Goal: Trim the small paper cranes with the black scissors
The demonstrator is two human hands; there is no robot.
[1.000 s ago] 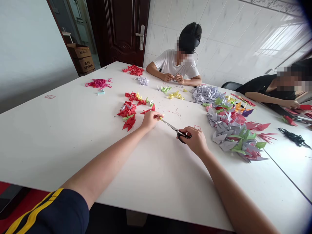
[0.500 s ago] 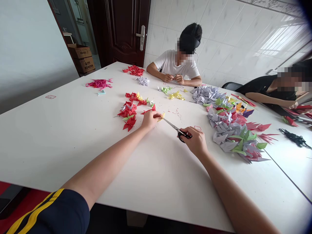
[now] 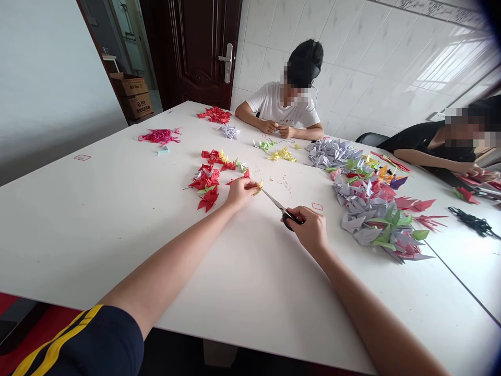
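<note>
My left hand rests on the white table, its fingers pinched on a small yellow folded paper piece. My right hand grips the black handles of a pair of scissors. The blades point up-left, with their tips right at the yellow piece. Just left of my left hand lies a cluster of red folded paper shapes.
A large heap of grey, green and red folded paper lies to the right. Small yellow pieces, pink strips and a black cord lie farther off. Two other people sit at the far and right sides, handling paper.
The yellow piece has turned slightly in my left fingers. The scissors and my right hand have shifted a little to the left; otherwise both hands stay in place.
</note>
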